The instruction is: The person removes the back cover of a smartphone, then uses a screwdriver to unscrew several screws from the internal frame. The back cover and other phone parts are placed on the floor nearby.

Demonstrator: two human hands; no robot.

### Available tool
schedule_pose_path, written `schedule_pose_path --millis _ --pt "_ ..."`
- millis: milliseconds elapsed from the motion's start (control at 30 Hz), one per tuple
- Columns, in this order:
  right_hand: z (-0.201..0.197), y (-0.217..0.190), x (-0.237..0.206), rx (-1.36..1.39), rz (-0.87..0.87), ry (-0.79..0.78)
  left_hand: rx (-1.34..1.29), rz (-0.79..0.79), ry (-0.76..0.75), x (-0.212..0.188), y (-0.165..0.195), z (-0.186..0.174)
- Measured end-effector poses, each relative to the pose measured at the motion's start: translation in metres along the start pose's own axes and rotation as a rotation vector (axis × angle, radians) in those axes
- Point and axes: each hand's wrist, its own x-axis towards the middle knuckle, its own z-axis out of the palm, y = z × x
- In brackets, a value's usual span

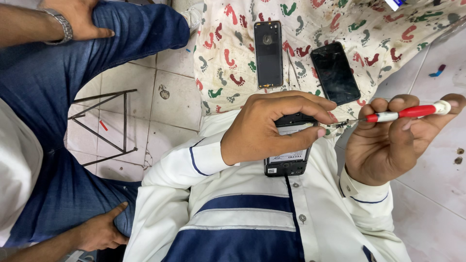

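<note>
Head view: my left hand clamps the opened phone against my chest while my right hand pinches the red-and-white screwdriver, whose tip I judge should sit square in the screw at the phone's upper edge.

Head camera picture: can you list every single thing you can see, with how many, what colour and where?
Opened phone: one, black, held over the white shirt.
Screwdriver: one, red and white handle, tip at the phone's upper right edge.
Phone back cover: one, black, on the cloth.
Phone screen panel: one, black, on the cloth, right of the cover.
Cloth: one, white with coloured footprints, on the tiled floor.
Metal stand: one, dark, on the floor at left.
Other person: one, blue jeans, seated at left.
Left hand: grips the phone.
Right hand: holds the screwdriver.
</note>
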Motion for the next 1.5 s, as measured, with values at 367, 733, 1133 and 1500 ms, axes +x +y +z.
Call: schedule_pose_path --millis 367,733,1133,1500 --pt "0.002 0.002 -0.004 -0.082 -0.017 0.040 0.043 0.012 0.051 -0.001 -0.001 0.007" --pt "-0.003 0.003 -0.010 -0.298 -0.116 0.030 0.179 0.061 0.134 0.003 -0.005 0.009" --pt "-0.010 -0.003 -0.011 -0.542 -0.212 -0.183 0.172 0.011 0.114 0.002 -0.004 0.007" --pt "-0.010 -0.007 -0.023 -0.800 -0.287 -0.140 0.147 0.017 0.066 0.009 -0.017 0.001"
